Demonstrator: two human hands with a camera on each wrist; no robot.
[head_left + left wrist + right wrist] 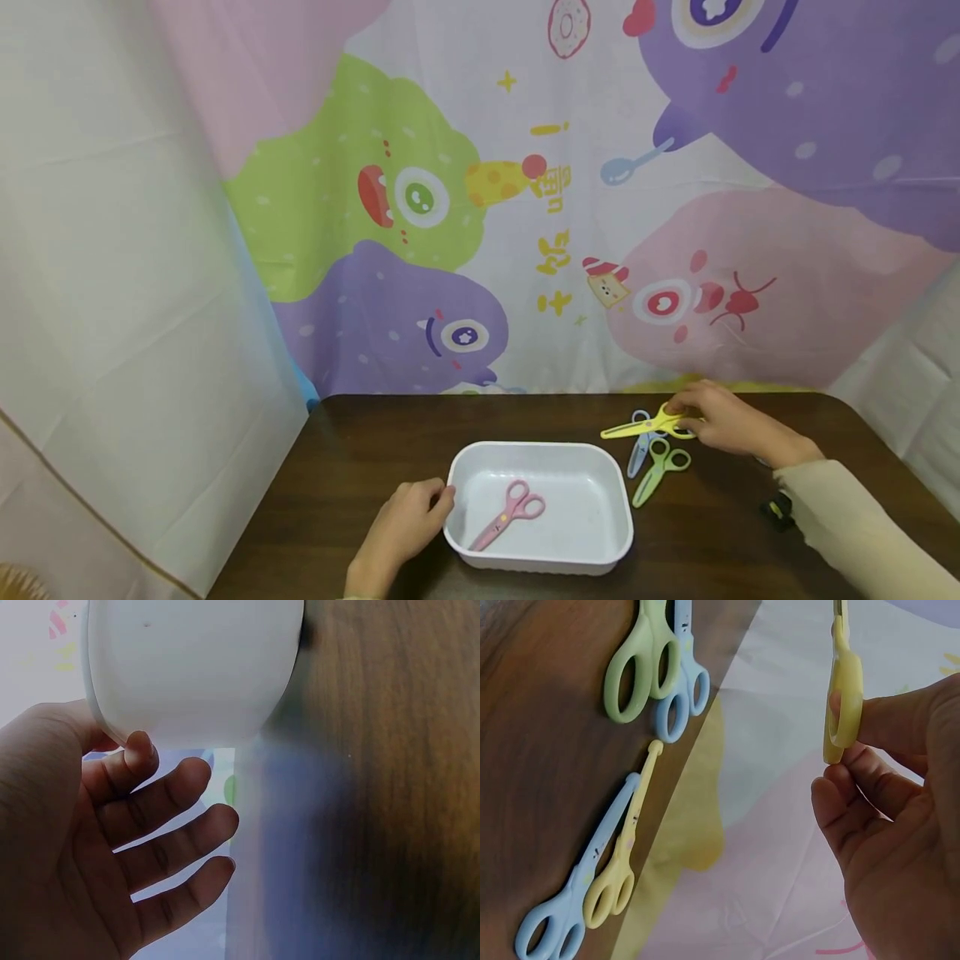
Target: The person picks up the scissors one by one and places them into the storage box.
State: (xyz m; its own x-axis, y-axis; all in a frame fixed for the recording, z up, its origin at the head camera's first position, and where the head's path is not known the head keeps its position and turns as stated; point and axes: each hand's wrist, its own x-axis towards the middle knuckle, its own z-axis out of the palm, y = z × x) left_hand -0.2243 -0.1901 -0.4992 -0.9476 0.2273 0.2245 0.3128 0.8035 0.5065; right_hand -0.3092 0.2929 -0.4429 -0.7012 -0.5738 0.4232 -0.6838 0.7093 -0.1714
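Left hand (405,521): thumb and forefinger pinch the tray (540,445) at its left rim; other fingers loosely bent, spread. Right hand (723,417): fingers closed on a handle of the yellow scissors (647,427), lifted off the worktop (337,467), right of tray. Blue scissors (638,457) and green scissors (657,475) lie nearby; pink scissors (505,518) inside tray. Right-wrist view: second blue pair (576,881), second yellow pair (622,859).

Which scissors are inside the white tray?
The pink scissors, the only pink pair in view. The green pair, both blue pairs and both yellow pairs are outside the white tray, one yellow held in the right grip.
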